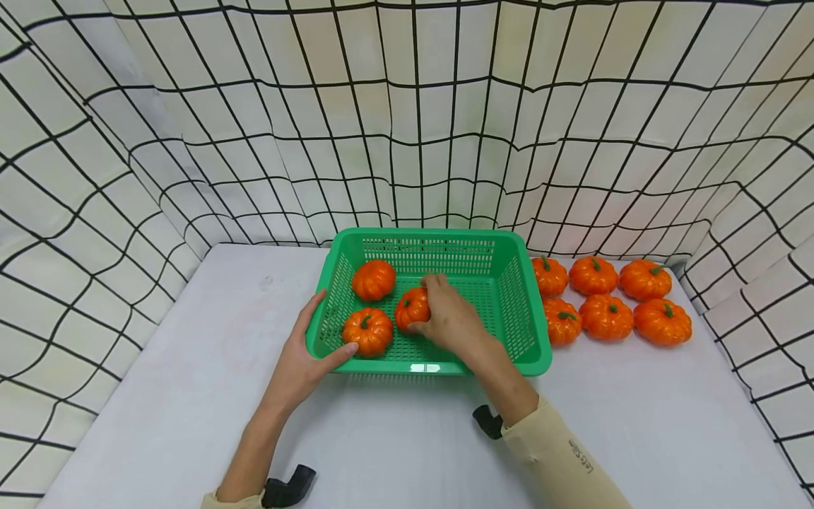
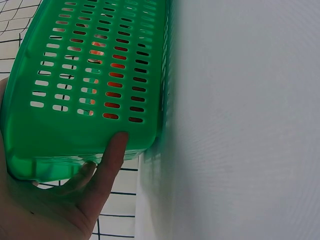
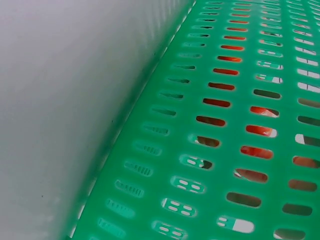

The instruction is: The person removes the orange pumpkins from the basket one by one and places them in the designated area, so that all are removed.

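At the left of the desk [image 1: 159,396], the left hand [image 1: 307,366] grips the near-left corner of the green basket [image 1: 445,232], thumb over the near rim, other fingers against the outside. Next, within the basket, two pumpkins lie along its left end, free of any grasp: a far one [image 1: 374,280] and a near one [image 1: 367,331], the latter just beside the left thumb. Toward the middle, the right hand [image 1: 454,314] grasps a third pumpkin [image 1: 412,309] between thumb and fingers, low inside the walls. Outside, beyond the right wall, six further pumpkins [image 1: 607,317] lie on the desk in two rows of three. By this count the handling appears partway along: two placed in the basket, one in hand, six outside.

Surroundings, left to right: a black cuff-like piece [image 1: 289,488] at the left wrist; another [image 1: 488,422] at the right wrist, above a beige sleeve [image 1: 559,452]; black netting [image 1: 416,141] over pale sheeting on three sides. The basket's right wall stands between the right hand and the six, partly hiding the nearest two.
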`<action>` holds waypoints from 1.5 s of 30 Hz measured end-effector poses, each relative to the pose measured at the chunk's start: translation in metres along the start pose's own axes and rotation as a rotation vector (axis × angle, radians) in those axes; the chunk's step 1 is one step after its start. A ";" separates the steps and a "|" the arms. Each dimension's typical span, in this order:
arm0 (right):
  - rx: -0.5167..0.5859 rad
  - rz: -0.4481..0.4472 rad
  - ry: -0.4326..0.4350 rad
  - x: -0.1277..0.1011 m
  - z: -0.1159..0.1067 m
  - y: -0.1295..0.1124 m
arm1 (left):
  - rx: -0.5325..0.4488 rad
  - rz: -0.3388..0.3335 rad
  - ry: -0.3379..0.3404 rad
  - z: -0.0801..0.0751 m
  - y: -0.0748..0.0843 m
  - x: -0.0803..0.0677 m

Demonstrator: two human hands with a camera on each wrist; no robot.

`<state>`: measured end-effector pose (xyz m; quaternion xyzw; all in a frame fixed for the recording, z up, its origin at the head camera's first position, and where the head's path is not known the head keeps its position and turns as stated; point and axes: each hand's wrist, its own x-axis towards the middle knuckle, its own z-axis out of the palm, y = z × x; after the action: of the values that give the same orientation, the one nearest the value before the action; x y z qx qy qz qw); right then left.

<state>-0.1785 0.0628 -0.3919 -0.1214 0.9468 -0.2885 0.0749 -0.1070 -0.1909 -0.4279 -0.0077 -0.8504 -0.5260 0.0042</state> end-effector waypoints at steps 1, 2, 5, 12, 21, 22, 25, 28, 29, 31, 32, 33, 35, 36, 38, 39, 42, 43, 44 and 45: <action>0.022 0.009 -0.007 0.000 0.000 0.000 | 0.001 -0.001 0.000 0.000 0.000 0.000; 0.046 0.017 -0.013 0.000 -0.001 0.001 | 0.001 -0.002 -0.001 0.000 0.000 0.000; 0.128 0.029 -0.012 0.001 -0.002 0.002 | -0.001 -0.006 -0.003 0.001 0.000 0.001; 0.247 0.010 0.044 -0.003 -0.008 0.004 | -0.008 0.005 -0.003 0.001 0.000 0.001; 0.359 -0.026 0.086 -0.018 -0.022 0.011 | -0.020 0.006 0.000 0.000 0.000 -0.001; 0.360 -0.029 0.093 -0.019 -0.024 0.013 | -0.021 0.006 0.000 0.000 0.000 -0.001; 0.368 -0.030 0.113 -0.025 -0.030 0.017 | -0.022 0.008 -0.001 0.000 -0.001 -0.001; 0.374 -0.035 0.139 -0.029 -0.035 0.022 | -0.024 0.010 -0.002 0.000 -0.001 0.000; 0.383 -0.039 0.144 -0.031 -0.037 0.024 | -0.024 0.010 -0.002 0.001 -0.001 0.000; 0.404 -0.049 0.150 -0.034 -0.039 0.026 | -0.024 0.009 -0.002 0.001 -0.001 0.000; 0.408 -0.055 0.153 -0.036 -0.041 0.028 | -0.026 0.009 -0.002 0.000 -0.001 0.000; 0.416 -0.063 0.157 -0.037 -0.042 0.029 | -0.029 0.009 -0.003 0.000 -0.001 0.000; 0.429 -0.078 0.165 -0.040 -0.046 0.032 | -0.031 0.008 -0.004 0.000 -0.001 0.000; 0.430 -0.083 0.172 -0.041 -0.048 0.034 | -0.034 0.008 -0.005 0.000 -0.001 0.000; 0.426 -0.097 0.190 -0.043 -0.051 0.038 | -0.039 0.008 -0.007 0.000 -0.002 0.000; 0.430 -0.102 0.196 -0.044 -0.053 0.040 | -0.040 0.007 -0.007 0.000 -0.002 0.000; 0.441 -0.109 0.214 -0.049 -0.057 0.047 | -0.042 0.007 -0.008 0.000 -0.002 0.000; 0.441 -0.108 0.220 -0.051 -0.058 0.049 | -0.042 0.007 -0.009 0.000 -0.002 0.001; 0.445 -0.106 0.224 -0.053 -0.059 0.051 | -0.042 0.008 -0.009 0.000 -0.002 0.001; 0.446 -0.106 0.228 -0.055 -0.060 0.054 | -0.041 0.007 -0.008 0.000 -0.002 0.001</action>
<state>-0.1486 0.1529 -0.3687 -0.1181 0.8543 -0.5058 -0.0225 -0.1077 -0.1923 -0.4295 -0.0127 -0.8394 -0.5434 0.0023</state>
